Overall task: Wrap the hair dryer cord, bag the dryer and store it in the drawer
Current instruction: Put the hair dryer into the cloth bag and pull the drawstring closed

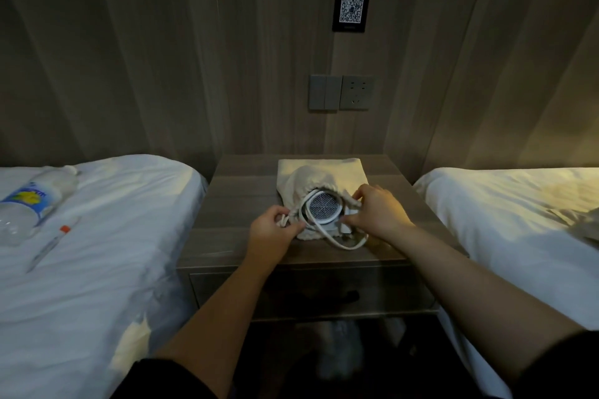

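A cream drawstring bag [308, 176] lies on the wooden nightstand [233, 204], its mouth facing me. The white hair dryer [322, 206] sits inside, its round mesh grille showing in the opening. A loop of white cord [337, 241] hangs out over the front of the bag. My left hand [275, 230] pinches the drawstring at the left side of the mouth. My right hand [376, 210] grips the bag's rim and string on the right side. The drawer [311, 293] under the tabletop is closed.
White beds stand on both sides of the nightstand. On the left bed [113, 236] lie a plastic bottle [32, 201] and a pen with an orange cap [53, 244]. A wall socket [355, 92] and switch are on the wood panel behind.
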Available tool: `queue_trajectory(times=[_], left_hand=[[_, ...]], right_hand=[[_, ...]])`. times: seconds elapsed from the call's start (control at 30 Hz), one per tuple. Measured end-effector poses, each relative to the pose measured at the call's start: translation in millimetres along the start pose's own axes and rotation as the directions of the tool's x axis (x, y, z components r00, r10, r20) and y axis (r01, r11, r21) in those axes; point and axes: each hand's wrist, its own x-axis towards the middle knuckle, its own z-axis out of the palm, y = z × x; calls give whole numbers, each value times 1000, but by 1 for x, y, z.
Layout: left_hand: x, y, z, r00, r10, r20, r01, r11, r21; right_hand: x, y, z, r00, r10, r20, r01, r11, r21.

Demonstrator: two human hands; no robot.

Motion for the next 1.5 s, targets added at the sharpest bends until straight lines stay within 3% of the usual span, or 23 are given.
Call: queue_trajectory(times=[0.13, 0.37, 0.63, 0.73, 0.93, 1.03, 1.13, 1.3, 1.5], left_hand=[[-1, 1, 2, 998, 58, 4, -58, 996, 74], [-3, -2, 3, 996, 88, -6, -88, 995, 37], [-4, -1, 2, 998, 64, -27, -65, 997, -33], [-6, -1, 0, 998, 65, -12, -66, 996, -63], [-3, -2, 0, 999, 39, -28, -41, 996, -74], [0, -4, 2, 1000, -13, -17, 9, 984, -181], [-1, -6, 2, 999, -44, -23, 37, 964, -262], [-2, -5, 4, 1000, -21, -23, 13, 957, -288], [-5, -1, 2, 1000, -18, 25, 25, 945, -326]], right_hand=[[7, -8, -9, 997, 73, -3, -73, 997, 31], [14, -19, -8, 990, 81, 119, -68, 992, -103], [27, -26, -20, 989, 90, 120, -93, 996, 15], [34, -24, -26, 993, 97, 61, -102, 992, 72], [27, -26, -18, 995, 70, -78, -59, 990, 130], [21, -29, -9, 992, 24, -123, -14, 997, 82], [24, -30, -11, 996, 36, -79, -29, 995, 91], [21, -25, -20, 985, -35, 170, 15, 992, 123], [18, -40, 2, 992, -126, 21, 126, 991, 40]])
